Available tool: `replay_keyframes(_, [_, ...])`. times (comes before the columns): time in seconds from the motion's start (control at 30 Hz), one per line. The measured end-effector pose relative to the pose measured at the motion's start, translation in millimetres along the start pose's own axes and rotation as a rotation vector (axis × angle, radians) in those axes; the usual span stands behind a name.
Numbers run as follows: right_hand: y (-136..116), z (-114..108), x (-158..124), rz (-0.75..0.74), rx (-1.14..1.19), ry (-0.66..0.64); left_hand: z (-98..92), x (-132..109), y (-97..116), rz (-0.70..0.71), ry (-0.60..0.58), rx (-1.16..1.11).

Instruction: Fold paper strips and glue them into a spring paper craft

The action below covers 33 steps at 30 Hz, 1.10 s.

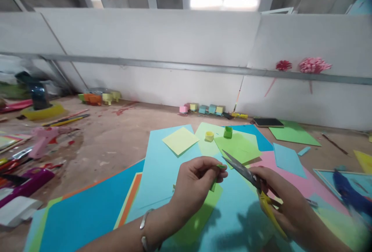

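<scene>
My left hand [199,178] pinches a small green paper piece [214,185] between thumb and fingers; most of it is hidden by the fingers. In my right hand [286,192] is a pair of scissors [244,172] with yellow handles, its blades slightly apart and pointing up-left, close to the left fingertips. Beneath both hands lies a light blue paper sheet [162,163]. Beyond the hands, a small yellow paper box [209,136] and a small green paper box [228,132] stand on green sheets. A pale yellow square [180,141] lies left of them.
Several small paper blocks [203,109] line the wall. At left are a pink glue gun [43,139], a purple tool [31,182] and a yellow tape roll [43,111]. A dark phone-like slab [269,122] lies at right. Blue sheets [84,209] spread at front left.
</scene>
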State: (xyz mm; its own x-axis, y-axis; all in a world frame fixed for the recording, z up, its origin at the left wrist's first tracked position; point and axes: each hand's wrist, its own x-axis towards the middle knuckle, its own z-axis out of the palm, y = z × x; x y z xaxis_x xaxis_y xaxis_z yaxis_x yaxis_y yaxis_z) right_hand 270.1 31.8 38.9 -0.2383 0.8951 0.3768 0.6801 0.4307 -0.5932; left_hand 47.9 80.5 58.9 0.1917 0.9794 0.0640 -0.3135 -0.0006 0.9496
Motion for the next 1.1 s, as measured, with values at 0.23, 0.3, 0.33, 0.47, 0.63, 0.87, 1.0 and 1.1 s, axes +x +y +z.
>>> replay_keyframes(0.23, [-2, -6, 6, -0.188, -0.222, 0.027, 2.7, -3, 1, 0.051, 0.005, 0.024])
replay_keyframes(0.3, [-5, -7, 5, -0.176, -0.259, 0.009, 3.0, -4, 0, 0.053, -0.014, 0.025])
replay_keyframes(0.33, [-7, -7, 4, -0.178, -0.286, 0.009, 3.1, -4, 0, 0.051, -0.025, 0.028])
replay_keyframes(0.47, [-9, -6, 2, -0.199, -0.362, 0.017, 3.9, -6, 0, 0.051, -0.073, 0.053])
replay_keyframes(0.63, [-9, -5, 1, -0.242, -0.373, 0.052, 5.7, -8, 1, 0.041, -0.083, 0.074])
replay_keyframes(0.87, [-8, -4, -1, -0.220, -0.349, 0.021, 4.0, -9, -1, 0.037, -0.099, 0.129])
replay_keyframes(1.0, [-8, -6, -3, -0.210, -0.337, -0.020, 4.5, -9, -2, 0.021, -0.099, 0.151])
replay_keyframes(1.1, [-8, -6, -2, -0.203, -0.340, -0.035, 5.4, -9, -2, 0.005, -0.095, 0.150])
